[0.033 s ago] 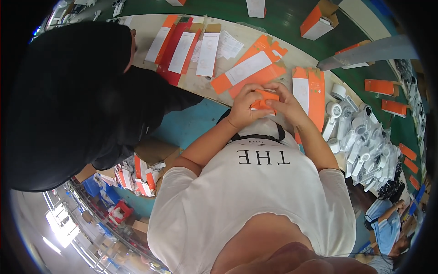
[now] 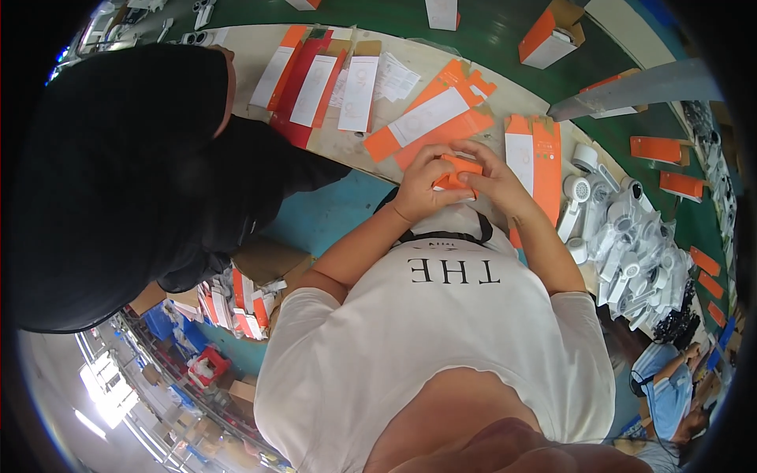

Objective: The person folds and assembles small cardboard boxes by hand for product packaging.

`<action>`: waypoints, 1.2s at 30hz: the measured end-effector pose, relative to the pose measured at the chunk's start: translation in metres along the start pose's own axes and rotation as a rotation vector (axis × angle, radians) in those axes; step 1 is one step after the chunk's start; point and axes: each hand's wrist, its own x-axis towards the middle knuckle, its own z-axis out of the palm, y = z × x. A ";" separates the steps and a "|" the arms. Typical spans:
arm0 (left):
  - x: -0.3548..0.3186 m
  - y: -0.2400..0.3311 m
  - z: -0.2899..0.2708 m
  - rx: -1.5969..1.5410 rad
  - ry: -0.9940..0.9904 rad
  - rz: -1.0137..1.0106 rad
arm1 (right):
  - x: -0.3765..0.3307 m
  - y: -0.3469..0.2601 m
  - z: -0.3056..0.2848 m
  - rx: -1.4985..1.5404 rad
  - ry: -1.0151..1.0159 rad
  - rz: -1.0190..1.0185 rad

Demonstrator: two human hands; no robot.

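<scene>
Both hands are in front of my chest at the near table edge, closed around a small orange carton (image 2: 460, 167) with its end facing up. My left hand (image 2: 423, 188) wraps its left side. My right hand (image 2: 495, 180) grips the other side, thumb pressed on the orange end panel. The carton's lower part is hidden by the hands. Just beyond lie flattened orange-and-white cartons (image 2: 430, 118), overlapping at a slant. More flat orange-and-white cartons (image 2: 534, 162) lie right of my right hand.
Several white handheld devices (image 2: 631, 244) with round heads, some in clear bags, are heaped at right. Orange-and-white cartons (image 2: 359, 91) lie at the far left of the table. A person in black (image 2: 134, 181) stands close on my left. A grey metal bar (image 2: 639, 91) crosses the upper right.
The person in black on my left has shifted slightly. My hands and the orange carton stay practically where they were.
</scene>
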 end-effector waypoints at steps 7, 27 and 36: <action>-0.001 -0.004 0.005 -0.080 -0.014 -0.126 | 0.001 -0.006 0.005 -0.127 -0.041 0.140; 0.012 -0.015 -0.052 0.154 0.237 -0.095 | 0.079 -0.006 0.006 0.505 -0.283 0.006; -0.027 -0.075 -0.138 -1.020 0.977 -0.945 | 0.241 0.086 -0.034 -1.545 0.450 -0.509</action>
